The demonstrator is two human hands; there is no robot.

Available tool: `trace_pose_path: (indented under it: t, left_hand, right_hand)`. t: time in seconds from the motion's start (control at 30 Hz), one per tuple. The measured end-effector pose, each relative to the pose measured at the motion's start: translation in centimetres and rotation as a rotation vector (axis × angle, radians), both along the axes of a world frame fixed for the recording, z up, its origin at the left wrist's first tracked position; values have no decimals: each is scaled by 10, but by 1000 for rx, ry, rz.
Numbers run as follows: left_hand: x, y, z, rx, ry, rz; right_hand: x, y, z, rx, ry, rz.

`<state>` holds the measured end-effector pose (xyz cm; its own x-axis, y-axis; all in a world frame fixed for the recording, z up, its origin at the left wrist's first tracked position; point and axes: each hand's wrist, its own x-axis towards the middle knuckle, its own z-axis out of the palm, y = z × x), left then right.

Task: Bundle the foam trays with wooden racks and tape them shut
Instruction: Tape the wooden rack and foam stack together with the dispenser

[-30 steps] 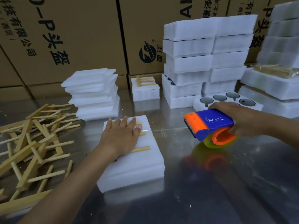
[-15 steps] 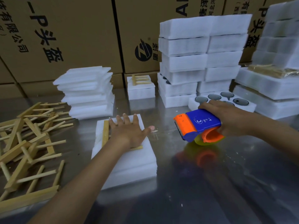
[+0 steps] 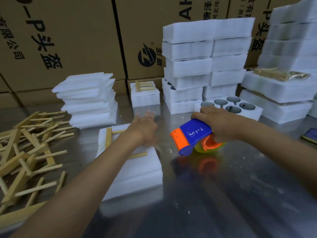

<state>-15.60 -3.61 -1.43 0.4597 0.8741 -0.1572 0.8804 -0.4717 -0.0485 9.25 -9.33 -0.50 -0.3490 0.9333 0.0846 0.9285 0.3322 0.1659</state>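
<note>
A stack of white foam trays (image 3: 137, 170) lies on the steel table in front of me, with a wooden rack (image 3: 108, 137) resting on top. My left hand (image 3: 145, 127) is blurred, fingers spread, raised over the far right corner of that stack and holding nothing. To the right, my right hand (image 3: 221, 124) grips a blue and orange tape dispenser (image 3: 192, 134) just above the table, its orange end pointing toward the foam stack. My left forearm hides part of the rack.
A heap of loose wooden racks (image 3: 25, 152) lies at the left. Thin foam sheets (image 3: 89, 100) are piled behind the stack. A small foam bundle with a rack (image 3: 145, 93) stands at the back. Tall foam tray stacks (image 3: 205, 62) and cardboard boxes (image 3: 68, 40) line the rear. A phone (image 3: 310, 135) lies far right.
My left hand has lifted off the rack and slid toward the far right corner of the foam stack. The rack's left bar is now uncovered. The tape dispenser stays about where it was.
</note>
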Motion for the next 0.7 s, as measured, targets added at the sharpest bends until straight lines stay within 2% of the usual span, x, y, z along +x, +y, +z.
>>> trace_pose_path:
  t: [0.1, 0.17, 0.3, 0.5, 0.7]
  left_hand:
    - [4, -2, -7, -167, -327, -45]
    - [5, -1, -15, -189, -415, -35]
    - [0, -2, -28, -47, -429, -86]
    - [-4, -2, -32, -66, -452, -142]
    - [-4, 2, -34, -66, -449, -155]
  right_hand:
    - [10, -1, -3, -26, 88, -65]
    - [16, -2, -5, -21, 161, -84]
    - [31, -8, -2, -30, 266, -105]
    - [64, -26, 4, -137, 338, -194]
    - [96, -46, 2, -122, 352, -260]
